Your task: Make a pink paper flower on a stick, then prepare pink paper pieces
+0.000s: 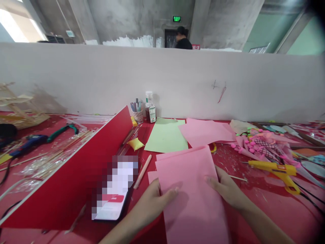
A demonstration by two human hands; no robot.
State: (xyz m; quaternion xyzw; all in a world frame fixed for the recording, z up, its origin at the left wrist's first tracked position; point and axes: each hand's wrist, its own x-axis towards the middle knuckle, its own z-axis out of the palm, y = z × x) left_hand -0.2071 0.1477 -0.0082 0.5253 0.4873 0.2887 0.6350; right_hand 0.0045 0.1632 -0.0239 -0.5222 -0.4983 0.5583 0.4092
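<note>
Both hands hold pink paper [189,189], which looks folded or stacked, above the red table. My left hand [157,198] grips its left edge, thumb on top and fingers hidden beneath. On the right edge, my right hand [225,186] pinches it the same way, thumb lying on the face. Behind the paper lie a light green sheet [167,135] and another pink sheet [207,131]. A pinkish stick [142,171] rests left of the held paper, beside a lit phone [116,189].
A red divider board [83,173] stands at the left. A yellow glue gun [276,169] lies right, near pink decorated pieces [259,144]. Pen cup [138,114] and bottle [150,108] stand by the white partition [127,78]. Pliers [61,132] lie far left. Someone [184,39] is beyond the partition.
</note>
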